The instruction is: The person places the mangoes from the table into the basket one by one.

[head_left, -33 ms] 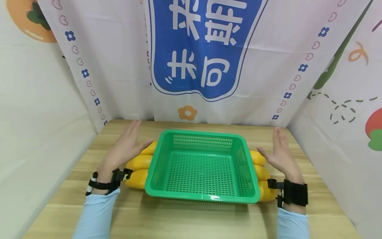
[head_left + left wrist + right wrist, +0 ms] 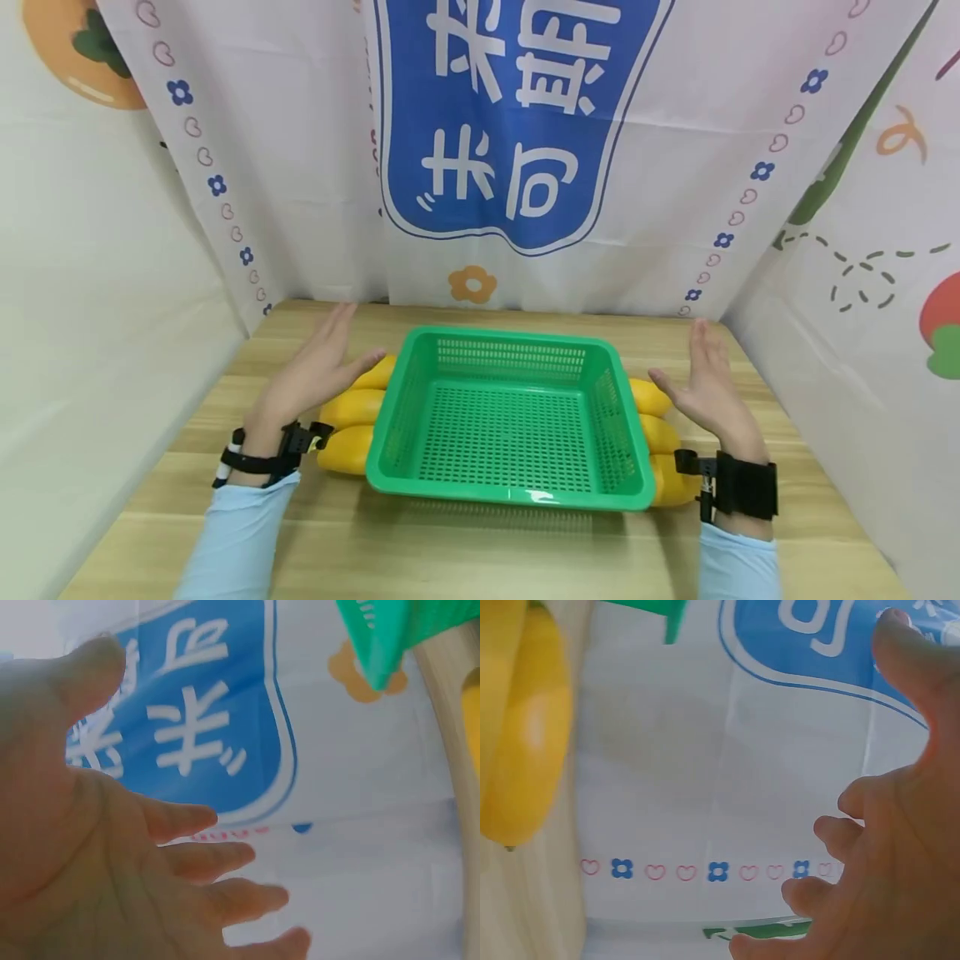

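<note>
As I read it from my remote station, a green perforated basket (image 2: pixel 487 495) sits mid-table between two short rows of yellow fruit, one long side to the front. Three fruits form the left row (image 2: pixel 348 450) and three the right row (image 2: pixel 662 435), each lying side by side with inner ends hidden by the rim; whether they touch the basket I cannot tell. I judge the near-mirrored layout deliberate, giving each hand a row within short reach. The left hand (image 2: pixel 311 379) is beside the left row, fingers extended and spread wide, thumb well apart, gripping nothing. The right hand (image 2: pixel 712 398) mirrors it beside the right row, fingers parted, thumb wide, likewise unladen. Both palms appear turned inward, towards the basket, presumably so either side is equally accessible. A printed cloth (image 2: pixel 322 208) hangs behind the wooden table (image 2: pixel 450 554), probably to screen the surroundings.
</note>
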Demonstrator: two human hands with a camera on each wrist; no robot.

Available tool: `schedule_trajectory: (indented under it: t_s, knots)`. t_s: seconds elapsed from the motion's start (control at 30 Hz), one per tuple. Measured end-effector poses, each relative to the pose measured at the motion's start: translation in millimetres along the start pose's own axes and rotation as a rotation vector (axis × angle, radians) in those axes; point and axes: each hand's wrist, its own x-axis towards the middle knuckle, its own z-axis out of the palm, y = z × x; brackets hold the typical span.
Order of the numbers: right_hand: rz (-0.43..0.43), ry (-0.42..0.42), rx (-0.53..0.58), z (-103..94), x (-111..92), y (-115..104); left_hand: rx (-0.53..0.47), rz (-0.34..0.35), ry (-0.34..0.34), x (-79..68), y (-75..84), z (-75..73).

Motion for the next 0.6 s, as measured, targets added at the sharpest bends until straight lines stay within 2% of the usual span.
schedule_trajectory:
  t_s: [0.17,0.37,0.43,0.6]
  knots:
    - [-0.002,0.010,-0.021,-22.3,-3,-8,-0.017,0.027,-0.112,9.6,9.9,-7.8]
    - [-0.050,0.065,-0.080,-51.8,3,-16,-0.031,0.064,-0.243,34.1,19.2,-13.5]
    - [-0.058,0.059,-0.098,-57.5,4,-17,-0.031,0.052,-0.317,41.7,19.9,-13.0]
    - [-0.066,0.037,-0.107,-63.7,6,-19,0.013,-0.031,-0.503,53.2,19.2,-6.8]
